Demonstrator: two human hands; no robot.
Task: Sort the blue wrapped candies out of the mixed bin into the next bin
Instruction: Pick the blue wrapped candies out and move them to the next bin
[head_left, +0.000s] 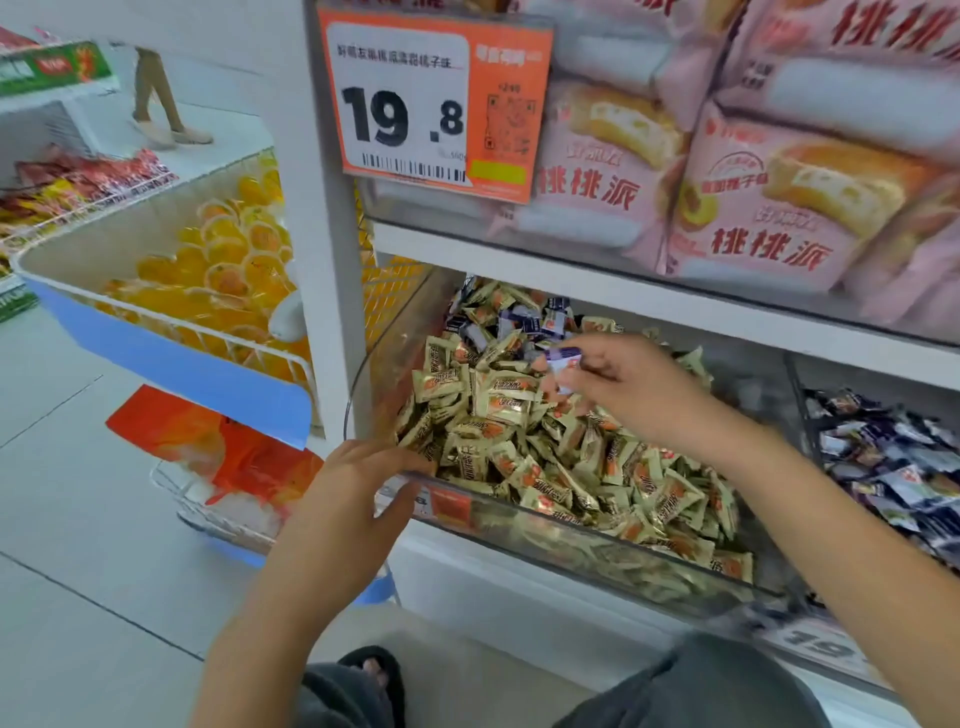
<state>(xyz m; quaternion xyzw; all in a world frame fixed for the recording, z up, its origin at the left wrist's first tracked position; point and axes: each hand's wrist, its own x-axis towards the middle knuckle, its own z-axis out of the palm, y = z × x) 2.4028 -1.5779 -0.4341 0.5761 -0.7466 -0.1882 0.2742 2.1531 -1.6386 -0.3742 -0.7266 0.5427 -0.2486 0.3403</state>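
Observation:
The mixed bin is a clear plastic bin on the lower shelf, filled with gold wrapped candies. Several blue wrapped candies lie in a cluster at its back. My right hand hovers over the middle of the bin and pinches a blue wrapped candy between thumb and fingers. My left hand grips the bin's front left rim, thumb on the outside. The bin to the right holds dark blue wrapped candies.
A shelf above holds pink cake packs behind an orange price tag reading 19.8. To the left, a wire basket holds orange jelly cups. A person's legs stand in the far aisle. My foot shows below.

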